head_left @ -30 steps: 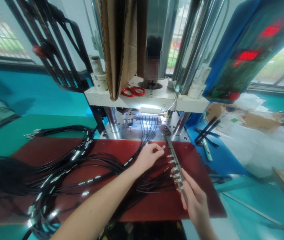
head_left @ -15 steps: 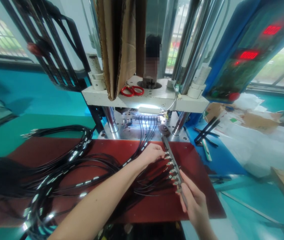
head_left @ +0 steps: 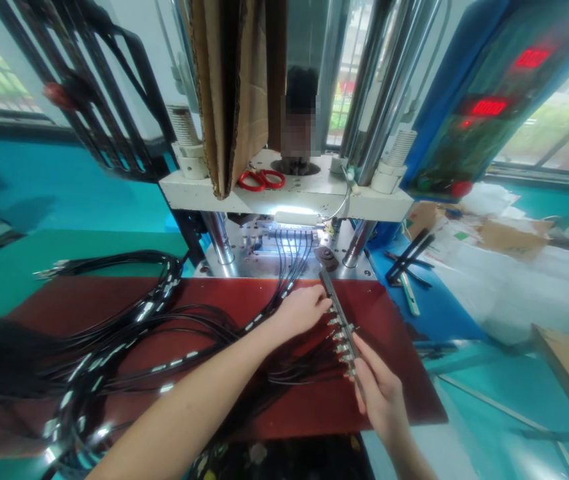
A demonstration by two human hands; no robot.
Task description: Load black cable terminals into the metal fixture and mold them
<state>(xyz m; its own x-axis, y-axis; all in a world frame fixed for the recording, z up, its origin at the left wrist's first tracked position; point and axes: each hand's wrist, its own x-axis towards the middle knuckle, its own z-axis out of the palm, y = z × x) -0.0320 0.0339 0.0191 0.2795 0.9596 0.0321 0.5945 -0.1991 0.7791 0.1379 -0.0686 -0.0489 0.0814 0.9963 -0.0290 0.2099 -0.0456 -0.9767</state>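
A narrow metal bar (head_left: 340, 313) with small metal connectors along its left edge slants over the red-brown board (head_left: 404, 393). My right hand (head_left: 380, 383) grips its near end, thumb and fingers on either side. My left hand (head_left: 305, 308) is closed at the bar's upper left edge, fingertips against it; whatever they pinch is hidden. Thin black cables (head_left: 299, 373) run left from the connectors. Beyond the bar, more black cables (head_left: 284, 267) lead into a lit metal fixture (head_left: 289, 243) in the press. A dark round knob (head_left: 327, 259) sits near the bar's far end.
A thick coil of black cables (head_left: 157, 300) with white tags covers the board's left side. Red-handled scissors (head_left: 261, 179) lie on the white press plate (head_left: 194, 193). Pliers and a cutter (head_left: 410, 293) rest on the blue surface at right, near white bags (head_left: 524, 287).
The whole view has shifted slightly. My left hand stays at the upper part of the bar, and my right hand keeps its hold on the near end.
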